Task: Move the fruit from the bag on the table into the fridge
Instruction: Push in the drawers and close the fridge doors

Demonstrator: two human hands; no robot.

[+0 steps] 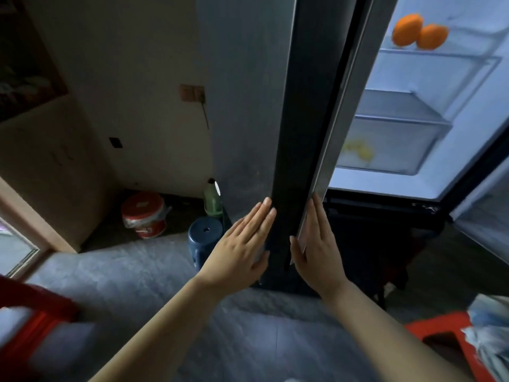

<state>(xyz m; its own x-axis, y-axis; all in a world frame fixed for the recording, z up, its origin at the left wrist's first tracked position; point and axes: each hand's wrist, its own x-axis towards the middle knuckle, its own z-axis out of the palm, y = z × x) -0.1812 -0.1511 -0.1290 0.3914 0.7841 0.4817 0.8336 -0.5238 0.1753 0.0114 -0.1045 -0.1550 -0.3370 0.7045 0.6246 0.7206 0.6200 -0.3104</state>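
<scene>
In the upper right of the frame stands the fridge [413, 111], lit inside, with clear shelves and a clear drawer [399, 144] below them. Down the middle of the frame runs its left door [242, 106], a tall grey panel with a dark edge and a silver strip beside that edge. The grey floor [137, 285] fills the lower half.

At the lower right edge a pale plastic bag [487, 334] sits on a red desk [440, 329], blurred and partly cut off. A red chair [30, 321] is in the lower left corner. Left of centre, by the wall, are a red and white bucket [144, 215], a blue stool [205, 238] and a green bottle [212, 199] behind it.

The left hand [242, 249] lies flat on the door's grey face at the dark edge, its fingers straight and close together, holding nothing. The right hand [316, 249] lies along the silver strip with straight fingers, the thumb on the strip's other side; it holds nothing else.

The fruit is in the fridge: two oranges [407, 30], touching, sit on the top shelf in the upper right, and some yellow fruit [360, 151] shows blurred through the drawer's wall.
</scene>
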